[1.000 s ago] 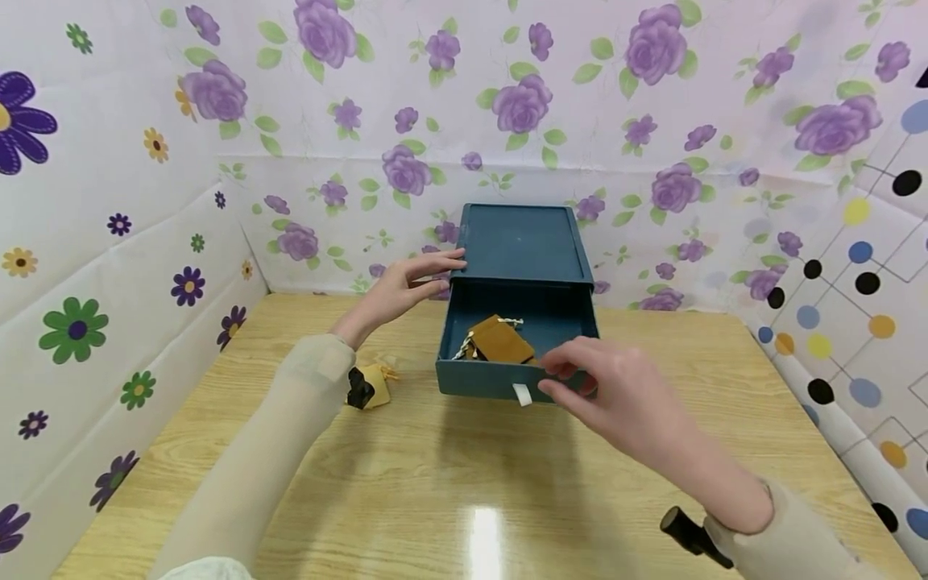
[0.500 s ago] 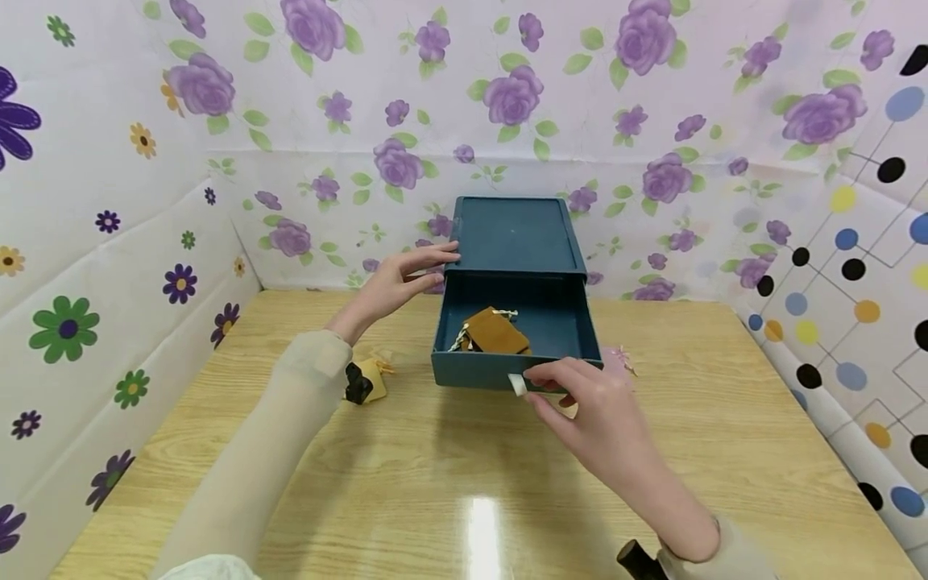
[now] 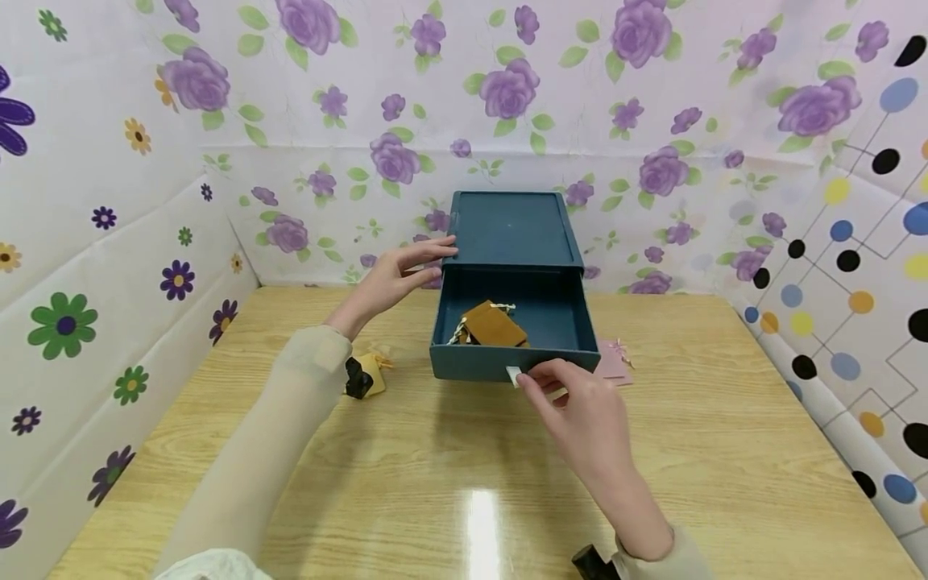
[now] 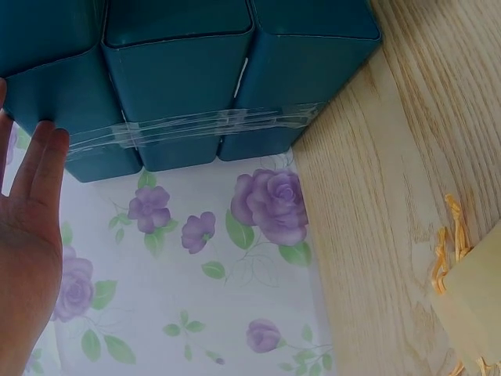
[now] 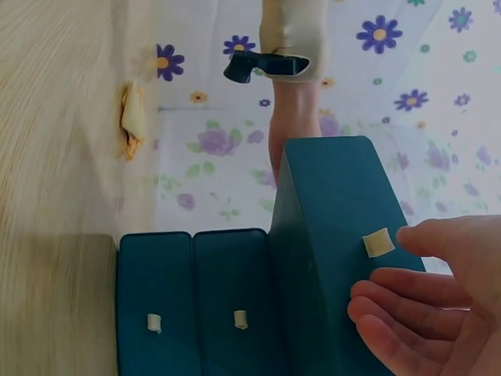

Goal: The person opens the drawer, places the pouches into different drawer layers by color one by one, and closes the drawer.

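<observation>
A dark teal drawer unit stands at the back of the table, its top drawer pulled out. Inside the drawer lies a brown pouch with white twisted cords. My right hand pinches the edge of the drawer's small white pull tab, thumb and forefinger close together there in the head view. With fingers straight, my left hand rests against the unit's upper left side. In the left wrist view those fingers touch the teal wall near a band of clear tape.
A yellow pouch with cords lies on the wooden table left of the unit. A pink pouch lies to its right. Two shut lower drawers show in the right wrist view. Flowered cloth hangs behind.
My right hand has moved left from beside the drawer front onto its white tab. The pink pouch has come into sight. My left hand stays against the unit; the drawer remains pulled out.
</observation>
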{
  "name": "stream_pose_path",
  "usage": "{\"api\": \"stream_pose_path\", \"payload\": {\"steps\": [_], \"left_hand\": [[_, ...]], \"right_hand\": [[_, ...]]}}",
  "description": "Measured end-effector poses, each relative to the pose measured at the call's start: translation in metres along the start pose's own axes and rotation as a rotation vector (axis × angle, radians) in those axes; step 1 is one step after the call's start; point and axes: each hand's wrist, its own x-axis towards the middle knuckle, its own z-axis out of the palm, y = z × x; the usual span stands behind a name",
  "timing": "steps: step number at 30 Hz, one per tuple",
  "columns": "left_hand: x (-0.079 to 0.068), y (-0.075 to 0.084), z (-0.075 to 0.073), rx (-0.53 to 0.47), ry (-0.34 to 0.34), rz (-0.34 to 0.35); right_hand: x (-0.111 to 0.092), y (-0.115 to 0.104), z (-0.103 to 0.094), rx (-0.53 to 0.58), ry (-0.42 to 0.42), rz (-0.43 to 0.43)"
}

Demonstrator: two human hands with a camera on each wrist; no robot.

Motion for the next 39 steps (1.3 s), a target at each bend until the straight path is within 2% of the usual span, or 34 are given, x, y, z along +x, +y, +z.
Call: {"api": "stream_pose_path", "payload": {"steps": [5,10,13,19,27,32,39], "left_hand": [[0.000,-0.001,0.000,0.001,0.005,0.004],[0.001,-0.001,0.001,0.013,0.006,0.003],[0.002,-0.001,0.001,0.020,0.009,0.000],[0.003,0.000,0.002,-0.006,0.009,-0.018],[-0.005,0.024,0.004,-0.009,0.002,-0.022],[-0.005,0.026,0.004,0.002,0.003,-0.023],[-0.006,0.026,0.004,-0.007,0.005,-0.029]], "right_hand": [[-0.001,-0.002,0.003,0.040,-0.036,0.062],[-0.001,0.000,0.005,0.128,-0.061,0.094],[-0.002,0.002,0.006,0.238,-0.071,0.158],[-0.004,0.004,0.008,0.481,-0.112,0.350],[-0.001,0.006,0.009,0.668,-0.181,0.481],[0.002,0.010,0.010,0.715,-0.202,0.510],[0.007,0.015,0.012,0.675,-0.199,0.485]]}}
